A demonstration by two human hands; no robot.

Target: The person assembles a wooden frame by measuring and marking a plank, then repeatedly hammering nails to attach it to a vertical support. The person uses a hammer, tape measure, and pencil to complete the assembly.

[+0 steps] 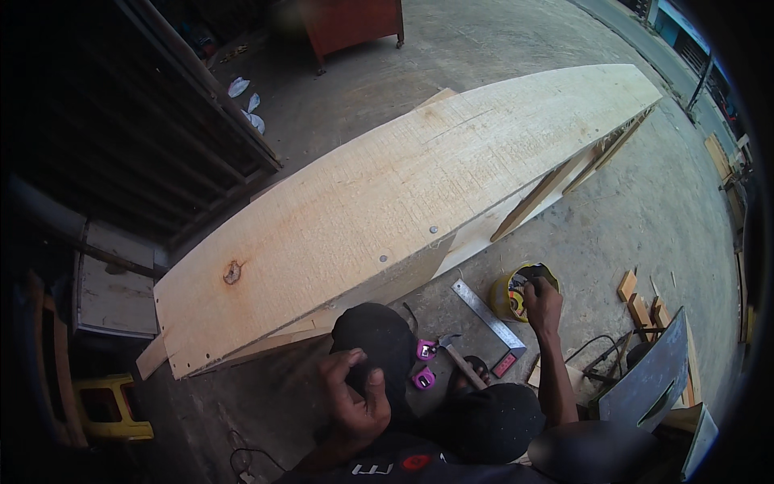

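Note:
A long pale wooden panel [403, 173] spans the view in front of me, topping a wooden frame. Two round metal nail or screw heads [433, 230] show near its close edge. My left hand [355, 399] hovers over my knee, thumb apart from the bent fingers, with nothing visible in it. My right hand [542, 305] reaches into a yellow bucket [501, 300] on the floor; dark contents show inside, and its fingertips are partly hidden there. Between my feet and the bucket lie a metal try square [488, 313] with a red mark, and a hammer [463, 365].
Two pink tape measures [425, 363] lie by my knee. At the right are wood offcuts [637, 306], a cable and a grey board [653, 379]. A yellow stool [113, 407] stands at lower left, a red cabinet [355, 28] at the back.

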